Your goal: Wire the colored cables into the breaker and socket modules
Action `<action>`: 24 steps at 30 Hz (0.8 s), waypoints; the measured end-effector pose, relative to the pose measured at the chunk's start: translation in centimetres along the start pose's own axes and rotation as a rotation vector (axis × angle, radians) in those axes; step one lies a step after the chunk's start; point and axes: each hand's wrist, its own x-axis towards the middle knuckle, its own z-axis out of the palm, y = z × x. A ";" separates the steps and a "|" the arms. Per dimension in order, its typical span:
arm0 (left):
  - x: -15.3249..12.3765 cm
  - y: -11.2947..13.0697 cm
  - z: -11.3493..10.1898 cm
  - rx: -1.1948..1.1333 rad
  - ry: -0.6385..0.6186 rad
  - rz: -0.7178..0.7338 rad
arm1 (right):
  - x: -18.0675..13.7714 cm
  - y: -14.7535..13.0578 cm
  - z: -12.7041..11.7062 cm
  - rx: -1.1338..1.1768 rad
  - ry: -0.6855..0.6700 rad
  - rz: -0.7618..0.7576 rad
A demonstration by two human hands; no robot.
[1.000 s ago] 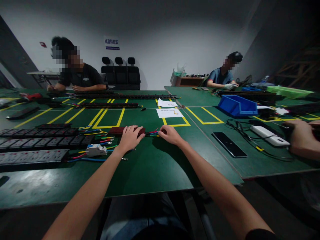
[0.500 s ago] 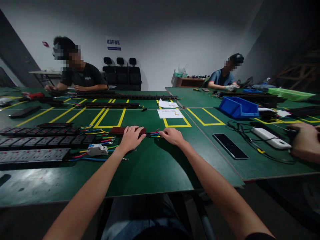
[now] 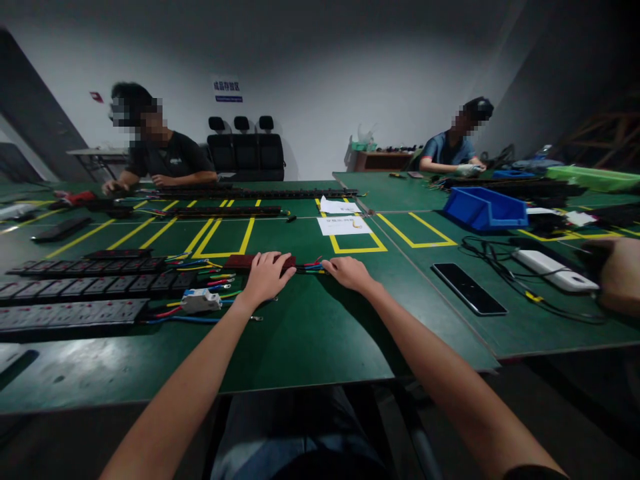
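Observation:
My left hand [image 3: 270, 277] lies over a dark red bar [image 3: 237, 262], fingers across its top and thumb along the near right side. Coloured wires [image 3: 314, 268] stick out from the bar's right end. My right hand [image 3: 347, 272] pinches the ends of these wires between thumb and forefinger; its curled fingers hide the tips. Left of my left hand lie several black power strips [image 3: 95, 287] with loose wires and metal lugs. Beside them sits a white circuit breaker [image 3: 201, 301] with wires attached.
A phone [image 3: 469, 289], a black cable [image 3: 500, 270] and a white adapter box [image 3: 555, 271] lie to the right, near another person's hand [image 3: 620, 277]. Farther back are a blue bin [image 3: 483, 209] and paper sheets [image 3: 344, 226]. Two people sit across the green table [image 3: 320, 353].
The view has shifted slightly, so the scene sits a little farther right. Both my hands keep nearly the same place on the bar and wires.

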 end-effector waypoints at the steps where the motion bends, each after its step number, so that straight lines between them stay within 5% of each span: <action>1: 0.0 0.0 0.0 0.002 0.000 -0.001 | 0.0 -0.1 0.0 -0.005 -0.003 0.004; 16: -0.1 -0.1 0.1 -0.001 0.003 0.004 | -0.1 -0.2 0.1 0.033 0.022 0.016; 24: -0.1 -0.1 0.1 -0.003 0.005 0.003 | 1.2 0.5 1.5 0.275 0.097 -0.029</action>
